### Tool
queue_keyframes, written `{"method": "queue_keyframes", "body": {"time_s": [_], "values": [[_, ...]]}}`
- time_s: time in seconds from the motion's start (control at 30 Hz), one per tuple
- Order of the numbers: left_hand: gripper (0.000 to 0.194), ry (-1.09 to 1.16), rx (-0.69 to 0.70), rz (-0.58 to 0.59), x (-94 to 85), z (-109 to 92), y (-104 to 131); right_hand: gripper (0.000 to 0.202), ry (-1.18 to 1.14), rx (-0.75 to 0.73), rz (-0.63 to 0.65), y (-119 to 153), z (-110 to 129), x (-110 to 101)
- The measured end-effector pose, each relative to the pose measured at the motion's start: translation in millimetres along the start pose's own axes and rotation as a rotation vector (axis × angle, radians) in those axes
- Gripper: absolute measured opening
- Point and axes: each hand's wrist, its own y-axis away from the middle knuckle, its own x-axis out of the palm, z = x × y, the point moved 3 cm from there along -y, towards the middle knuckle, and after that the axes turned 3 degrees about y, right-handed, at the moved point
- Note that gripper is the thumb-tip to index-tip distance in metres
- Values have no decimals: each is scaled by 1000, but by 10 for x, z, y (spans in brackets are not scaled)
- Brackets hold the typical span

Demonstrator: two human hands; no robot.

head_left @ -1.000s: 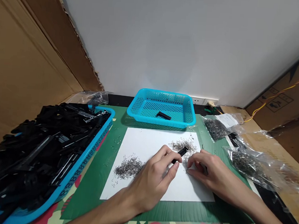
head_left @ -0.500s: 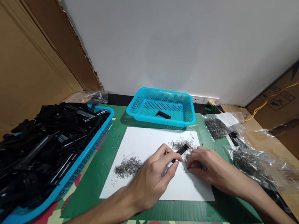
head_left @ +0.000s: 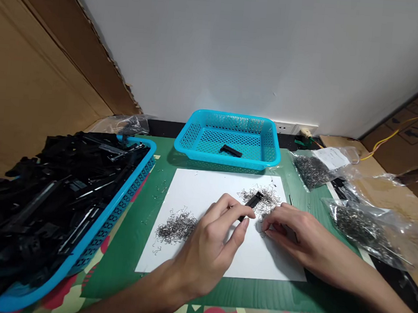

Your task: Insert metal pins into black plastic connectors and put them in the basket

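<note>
My left hand (head_left: 217, 239) grips a narrow black plastic part (head_left: 254, 200) between thumb and fingers, above a white sheet (head_left: 206, 190). Its far end is over a pile of small metal clips (head_left: 268, 196) on the sheet's right side. Beside that pile, my right hand (head_left: 290, 225) has its fingertips pinched together low over the paper; whatever they hold is too small to make out. Left of my left hand lies a second pile of metal clips (head_left: 176, 227). A thin rod (head_left: 291, 200) shows just behind my right hand.
A blue basket (head_left: 226, 161) at the back holds one black part (head_left: 231, 151). At left, a larger blue basket (head_left: 118, 207) is heaped with black parts (head_left: 58, 183). Plastic bags of metal pieces (head_left: 311, 170) (head_left: 359, 226) lie at right, near a wall socket (head_left: 285, 128).
The view has shifted slightly. My left hand still holds the black part, now turned a little, and my right hand stays pinched beside the right pile.
</note>
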Motion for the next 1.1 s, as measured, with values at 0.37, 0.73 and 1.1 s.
{"method": "queue_keyframes", "body": {"time_s": [0.37,0.73,1.1], "values": [[17,39,16,-134,-29,-14,30,22,84,-84,-4,-41,-73,89],[21,37,66,-118,-2,-9,26,18,-196,-32,-25,31,24,-20],[18,51,85,-5,32,-28,39,22,-794,42,-166,3,161,116]]}}
